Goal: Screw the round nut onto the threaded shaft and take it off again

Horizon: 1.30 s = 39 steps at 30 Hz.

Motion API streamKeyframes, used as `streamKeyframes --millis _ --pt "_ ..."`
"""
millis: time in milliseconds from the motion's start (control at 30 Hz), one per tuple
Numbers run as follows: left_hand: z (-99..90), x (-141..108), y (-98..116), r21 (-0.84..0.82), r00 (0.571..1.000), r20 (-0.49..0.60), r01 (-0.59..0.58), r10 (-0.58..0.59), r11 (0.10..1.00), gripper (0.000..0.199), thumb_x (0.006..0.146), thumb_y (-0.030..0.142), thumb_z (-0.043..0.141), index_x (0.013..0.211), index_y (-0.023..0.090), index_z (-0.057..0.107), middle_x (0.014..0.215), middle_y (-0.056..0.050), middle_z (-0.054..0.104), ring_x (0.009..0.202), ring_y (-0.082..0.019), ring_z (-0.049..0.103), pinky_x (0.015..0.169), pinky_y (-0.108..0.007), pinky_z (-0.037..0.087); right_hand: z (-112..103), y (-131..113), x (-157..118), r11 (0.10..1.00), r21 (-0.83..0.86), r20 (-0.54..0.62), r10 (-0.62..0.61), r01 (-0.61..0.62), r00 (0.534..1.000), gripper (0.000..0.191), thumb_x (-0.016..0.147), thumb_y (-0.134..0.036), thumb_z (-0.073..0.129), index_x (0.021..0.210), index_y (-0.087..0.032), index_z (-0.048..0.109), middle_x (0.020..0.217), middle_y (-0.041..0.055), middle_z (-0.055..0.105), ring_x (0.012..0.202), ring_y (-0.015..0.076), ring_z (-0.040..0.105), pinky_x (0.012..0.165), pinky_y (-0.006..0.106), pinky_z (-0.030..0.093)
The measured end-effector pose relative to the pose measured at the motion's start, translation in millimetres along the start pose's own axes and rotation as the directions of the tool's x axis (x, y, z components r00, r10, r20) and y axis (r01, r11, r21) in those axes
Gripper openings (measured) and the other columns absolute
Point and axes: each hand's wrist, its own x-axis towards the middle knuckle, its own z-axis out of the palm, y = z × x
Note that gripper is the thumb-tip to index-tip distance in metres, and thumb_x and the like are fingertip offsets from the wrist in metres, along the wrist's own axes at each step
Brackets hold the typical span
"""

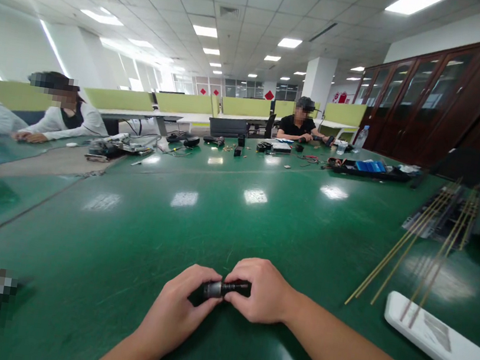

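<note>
A small black flashlight [214,288], with a greyish band and ridged rings along its barrel, lies level between my two hands, low in the middle of the view. Thumb and fingers of my left hand [182,300] close round its left end. My right hand [263,293] grips the right end, and its fingertips nearly meet those of the left. Part of the flashlight is hidden by the fingers. Both hands are just above or on the green tabletop [215,230]; I cannot tell whether they rest on it.
Thin yellowish sticks [409,245] and a white elongated case [444,346] lie at right. Further back are a black tray with blue packs [369,167], a water bottle [360,138] and electronic parts [115,147]. One person [304,123] sits opposite, others at left.
</note>
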Motion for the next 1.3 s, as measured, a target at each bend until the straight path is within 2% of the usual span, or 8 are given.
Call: streamKeyframes --millis 267,1300 --pt "-0.2 -0.5 -0.7 -0.004 0.999 -0.035 -0.006 0.005 1.0 0.024 0.089 0.021 0.066 0.112 0.026 0.062 0.107 -0.005 0.065 0.1 -0.021 0.062 0.089 -0.034 0.051 1.8 4.0 -0.1 1.0 -0.012 0.01 -0.014 0.014 1.0 0.021 0.083 -0.032 0.067 0.099 -0.02 0.073 0.088 0.006 0.072 0.083 0.0209 0.065 0.079 0.032 0.046" --pt "0.6 -0.7 -3.0 0.013 0.998 -0.06 0.003 -0.002 1.0 0.026 0.086 0.017 0.068 0.109 0.028 0.063 0.104 -0.002 0.065 0.098 -0.019 0.061 0.086 -0.033 0.05 1.6 4.6 -1.0 0.998 -0.064 0.001 -0.011 0.011 1.0 0.019 0.083 -0.03 0.067 0.098 -0.021 0.073 0.086 0.0032 0.072 0.081 0.0185 0.066 0.079 0.03 0.049"
